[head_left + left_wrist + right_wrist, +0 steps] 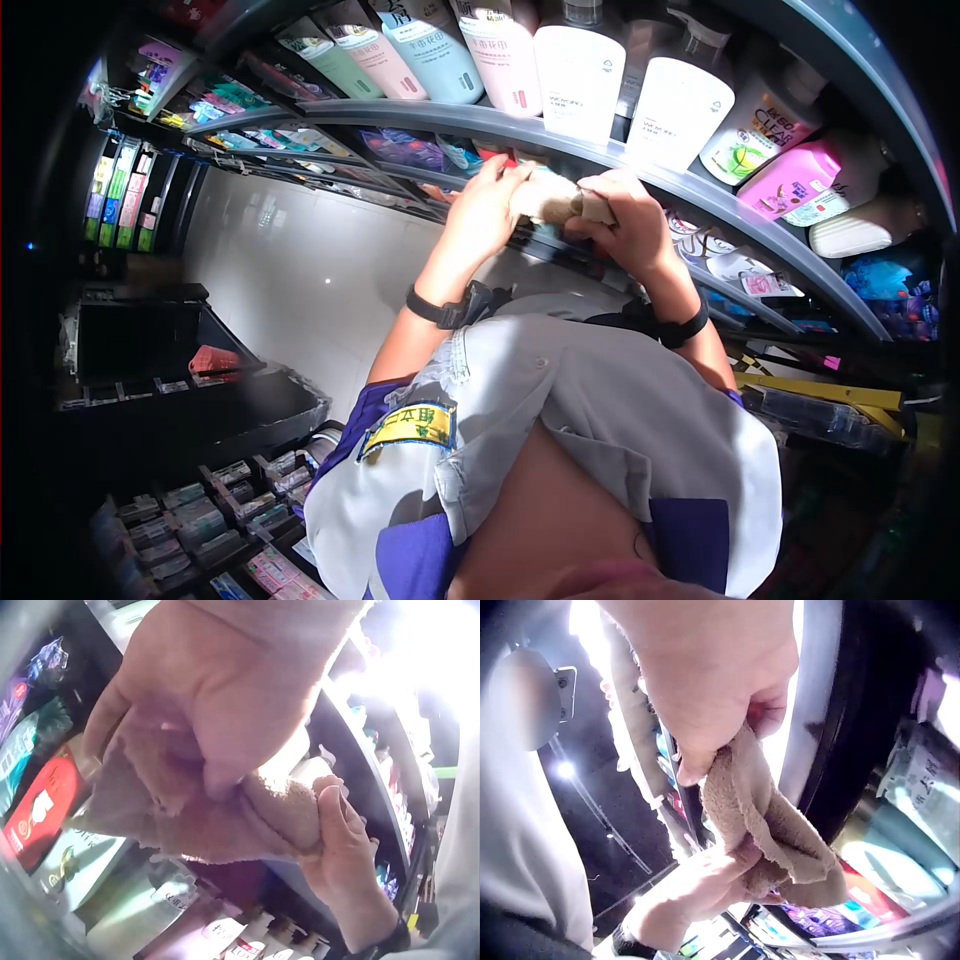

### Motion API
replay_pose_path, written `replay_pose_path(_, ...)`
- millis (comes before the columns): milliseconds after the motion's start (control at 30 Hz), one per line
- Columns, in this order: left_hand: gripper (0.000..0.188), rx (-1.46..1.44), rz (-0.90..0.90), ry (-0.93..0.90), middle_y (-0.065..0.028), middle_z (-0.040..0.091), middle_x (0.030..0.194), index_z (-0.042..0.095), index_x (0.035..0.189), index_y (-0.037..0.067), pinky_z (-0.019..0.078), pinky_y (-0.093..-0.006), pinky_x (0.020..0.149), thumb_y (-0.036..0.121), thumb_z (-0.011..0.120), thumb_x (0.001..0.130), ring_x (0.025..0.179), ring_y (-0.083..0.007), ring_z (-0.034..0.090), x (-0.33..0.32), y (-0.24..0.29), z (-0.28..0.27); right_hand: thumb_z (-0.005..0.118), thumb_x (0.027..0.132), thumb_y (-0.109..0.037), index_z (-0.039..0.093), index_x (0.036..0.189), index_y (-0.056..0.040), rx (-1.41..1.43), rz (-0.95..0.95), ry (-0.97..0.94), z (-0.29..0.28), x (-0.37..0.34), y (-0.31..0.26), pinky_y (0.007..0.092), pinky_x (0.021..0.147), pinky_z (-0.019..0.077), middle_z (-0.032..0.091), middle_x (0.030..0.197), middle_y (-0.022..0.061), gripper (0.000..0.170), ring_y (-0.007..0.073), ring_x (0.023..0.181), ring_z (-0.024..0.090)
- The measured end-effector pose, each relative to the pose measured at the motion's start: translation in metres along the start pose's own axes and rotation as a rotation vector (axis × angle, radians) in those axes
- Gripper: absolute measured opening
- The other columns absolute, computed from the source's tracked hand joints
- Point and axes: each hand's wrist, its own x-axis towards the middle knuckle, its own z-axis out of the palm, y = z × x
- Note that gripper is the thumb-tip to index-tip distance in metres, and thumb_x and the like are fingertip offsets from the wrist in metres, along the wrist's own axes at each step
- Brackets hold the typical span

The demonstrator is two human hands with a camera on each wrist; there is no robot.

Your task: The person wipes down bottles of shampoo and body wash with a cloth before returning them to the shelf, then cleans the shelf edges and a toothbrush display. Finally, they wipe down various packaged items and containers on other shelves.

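A person's left hand (pixel 485 215) and right hand (pixel 635 220) share a beige cloth (pixel 556 197) before a shelf (pixel 470 117) lined with bottles (pixel 583 80). Fingers of each hand curl round the fabric, the right pinching one end in a narrow fold. The cloth hangs between them, clear of the shelf edge. Handling it well, by this judgement, calls for a firm pinch at each end, loose layers gathered inward and elbows kept away from the stock (a trailing corner could catch a bottle).

The head view alone shows the yellow patch (pixel 410 425) on the shirt (pixel 610 400). The left wrist view opens up the cloth's broad, draped side and a red pack (pixel 46 801), while the right wrist view reveals layered folds and a rough edge that the head view blurs.
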Motion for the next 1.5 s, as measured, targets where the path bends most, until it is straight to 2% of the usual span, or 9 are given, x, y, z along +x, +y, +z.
replay_pose_path(167, 0.028, -0.120, -0.019, -0.029, -0.0163, 0.070, 0.091, 0.070, 0.108, 0.003, 0.0536, -0.0397, 0.082, 0.002, 0.063, 0.081, 0.090, -0.0330, 0.069, 0.018, -0.006, -0.007, 0.071, 0.072, -0.002, 0.065, 0.114, -0.0095, -0.148, 0.039, -0.108, -0.009, 0.007, -0.010, 0.0391, 0.085, 0.0515, 0.064, 0.106, 0.0152, 0.043, 0.0355, 0.098, 0.062)
replay_pose_path(300, 0.017, -0.558, -0.160, 0.037, -0.0104, 0.071, 0.089, 0.068, 0.105, -0.001, 0.0527, -0.0285, 0.074, 0.006, 0.061, 0.091, 0.078, -0.0161, 0.067, 0.019, -0.010, -0.013, 0.069, 0.070, 0.000, 0.069, 0.102, -0.0082, -0.100, 0.076, 0.004, -0.012, 0.005, -0.004, 0.0386, 0.084, 0.0519, 0.066, 0.103, 0.0143, 0.033, 0.0351, 0.096, 0.062)
replay_pose_path(333, 0.016, -0.733, -0.386, -0.033, -0.0071, 0.070, 0.091, 0.068, 0.105, -0.001, 0.0527, -0.0273, 0.076, 0.005, 0.061, 0.092, 0.084, -0.0128, 0.064, 0.020, -0.002, -0.021, 0.069, 0.073, -0.004, 0.071, 0.098, -0.0094, -0.098, 0.090, 0.053, -0.010, 0.003, 0.000, 0.0385, 0.082, 0.0526, 0.067, 0.099, 0.0130, 0.025, 0.0346, 0.096, 0.062)
replay_pose_path(433, 0.022, -0.729, -0.128, 0.287, -0.0031, 0.067, 0.088, 0.062, 0.116, 0.000, 0.0477, -0.0187, 0.058, 0.004, 0.059, 0.094, 0.071, -0.0048, 0.060, 0.033, 0.001, -0.002, 0.071, 0.067, 0.002, 0.071, 0.100, -0.0090, -0.165, -0.081, 0.223, -0.004, 0.009, -0.002, 0.0368, 0.080, 0.0514, 0.068, 0.098, 0.0147, 0.035, 0.0323, 0.092, 0.063)
replay_pose_path(567, 0.026, -0.980, -0.296, 0.383, -0.0088, 0.066, 0.094, 0.061, 0.116, -0.001, 0.0544, -0.0266, 0.066, -0.002, 0.049, 0.093, 0.075, -0.0117, 0.063, 0.042, 0.024, 0.005, 0.070, 0.070, -0.001, 0.072, 0.106, -0.0088, -0.347, -0.150, 0.178, 0.013, 0.022, 0.005, 0.0397, 0.082, 0.0518, 0.069, 0.105, 0.0147, 0.037, 0.0340, 0.098, 0.064)
replay_pose_path(600, 0.030, -0.332, 0.090, 0.495, -0.0142, 0.067, 0.101, 0.062, 0.116, -0.001, 0.0553, -0.0342, 0.079, -0.003, 0.054, 0.088, 0.089, -0.0220, 0.067, 0.045, 0.000, 0.019, 0.070, 0.070, -0.001, 0.071, 0.107, -0.0082, -0.475, -0.145, 0.179, 0.018, 0.025, 0.008, 0.0405, 0.084, 0.0516, 0.069, 0.107, 0.0147, 0.037, 0.0345, 0.100, 0.064)
replay_pose_path(733, 0.048, -0.158, 0.361, 0.344, -0.0215, 0.060, 0.117, 0.061, 0.120, 0.002, 0.0448, -0.0483, 0.098, 0.005, 0.068, 0.073, 0.110, -0.0428, 0.057, 0.035, 0.013, 0.020, 0.069, 0.074, -0.010, 0.071, 0.108, -0.0070, -0.420, -0.040, 0.212, 0.026, 0.028, -0.005, 0.0417, 0.080, 0.0519, 0.070, 0.103, 0.0150, 0.034, 0.0347, 0.092, 0.066)
replay_pose_path(933, 0.044, -0.082, 0.305, 0.401, -0.0212, 0.058, 0.115, 0.063, 0.116, 0.005, 0.0462, -0.0486, 0.096, 0.007, 0.071, 0.073, 0.107, -0.0436, 0.055, 0.037, -0.009, 0.016, 0.070, 0.069, -0.005, 0.066, 0.114, -0.0085, -0.527, 0.068, 0.126, 0.052, 0.037, -0.009, 0.0443, 0.084, 0.0482, 0.068, 0.105, 0.0122, 0.045, 0.0350, 0.099, 0.064)
replay_pose_path(1500, 0.032, 0.059, 0.206, 0.603, -0.0166, 0.064, 0.107, 0.064, 0.104, 0.001, 0.0493, -0.0436, 0.088, 0.005, 0.073, 0.073, 0.097, -0.0367, 0.060, 0.040, -0.075, -0.013, 0.065, 0.077, -0.014, 0.067, 0.118, -0.0109, -0.862, -0.215, 0.144, 0.106, 0.062, -0.021, 0.0378, 0.087, 0.0392, 0.063, 0.125, 0.0026, 0.041, 0.0196, 0.118, 0.057)
